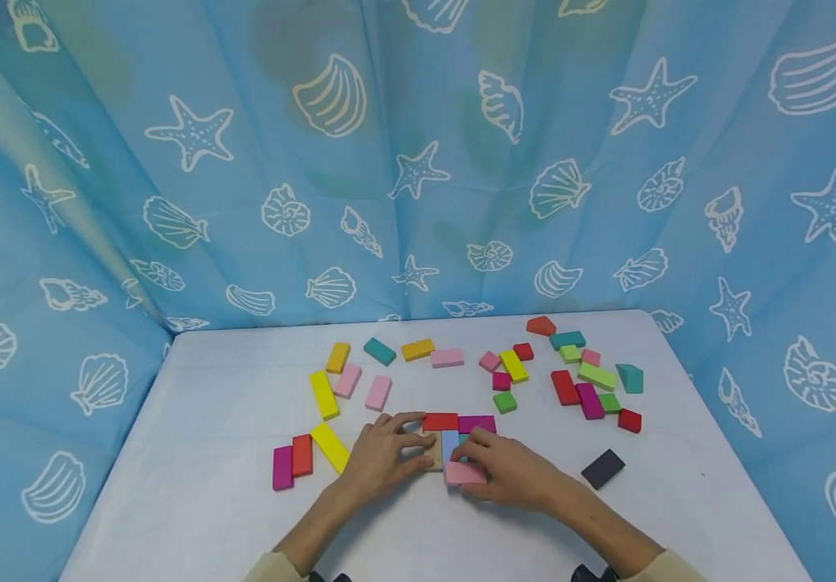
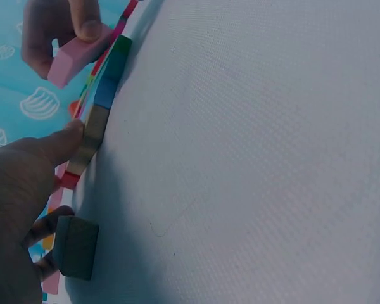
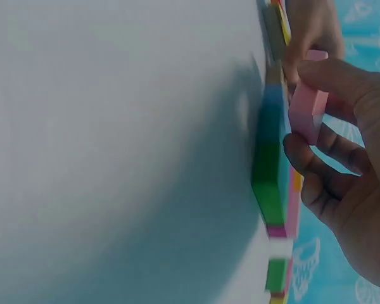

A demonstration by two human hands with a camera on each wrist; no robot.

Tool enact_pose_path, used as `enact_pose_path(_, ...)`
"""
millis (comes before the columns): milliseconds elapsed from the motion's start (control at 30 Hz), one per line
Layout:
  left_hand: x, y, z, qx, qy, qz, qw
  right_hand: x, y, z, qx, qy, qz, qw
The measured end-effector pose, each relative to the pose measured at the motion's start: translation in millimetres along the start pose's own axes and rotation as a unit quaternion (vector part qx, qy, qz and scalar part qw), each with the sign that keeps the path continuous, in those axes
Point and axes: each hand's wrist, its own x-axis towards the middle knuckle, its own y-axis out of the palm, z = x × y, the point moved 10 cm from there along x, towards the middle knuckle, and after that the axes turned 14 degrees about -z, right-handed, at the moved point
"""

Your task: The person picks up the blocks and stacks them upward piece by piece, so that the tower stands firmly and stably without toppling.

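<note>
My right hand point(image 1: 505, 469) pinches a pink block point(image 3: 309, 104) between thumb and fingers. It is raised over the near side of a compact group of blocks. In that group lie a red block point(image 1: 440, 421), a magenta block point(image 1: 478, 423), a tan wooden block point(image 1: 431, 454), a light blue block point(image 1: 449, 443) and a green block point(image 2: 118, 56). At the group's left side my left hand point(image 1: 382, 453) rests its spread fingertips, with the thumb against the tan block. A greyish block point(image 2: 77, 247), hidden from the head view, stands by its other fingers.
Two long yellow blocks point(image 1: 324, 395), a magenta block point(image 1: 283, 468) and a red block point(image 1: 302, 455) lie leftward. Pink, orange and teal blocks point(image 1: 379, 351) lie behind. Many coloured blocks point(image 1: 597, 375) are scattered at the back right. A black block point(image 1: 603, 469) lies right of my right hand.
</note>
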Motion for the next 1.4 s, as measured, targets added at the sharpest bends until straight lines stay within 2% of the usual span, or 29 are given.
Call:
enact_pose_path(267,-0.1,0.2,1.8,-0.008,-0.007,0.001,0.9999,4.3,15.8,13.9,-0.043,-0.011,-0.008,0.999)
enact_pose_path(533,-1.0,1.5,0.4,-0.01,-0.006,0.005,0.9999,1.8,12.2,0.7,-0.065,0.013,0.003,0.9978)
enact_pose_path(767,-1.4,2.5,2.1,-0.006,-0.014,0.012,0.9998,4.6,13.1,4.5,-0.043,0.005,-0.011,0.999)
enact_pose_path(1000,-0.3,1.5,0.7,-0.013,-0.013,0.011,0.9998,7.7,15.4,2.9,-0.046,0.019,-0.009,0.9987)
enact_pose_path(1300,-1.0,5.8,2.0,0.009,-0.005,0.028,0.9995,7.3,14.6,3.8,-0.039,0.012,-0.017,0.999)
enact_pose_path(1400,-0.8,5.2,1.8,0.012,-0.003,0.027,0.9996,7.1,13.9,0.4,-0.021,0.025,-0.011,0.9994)
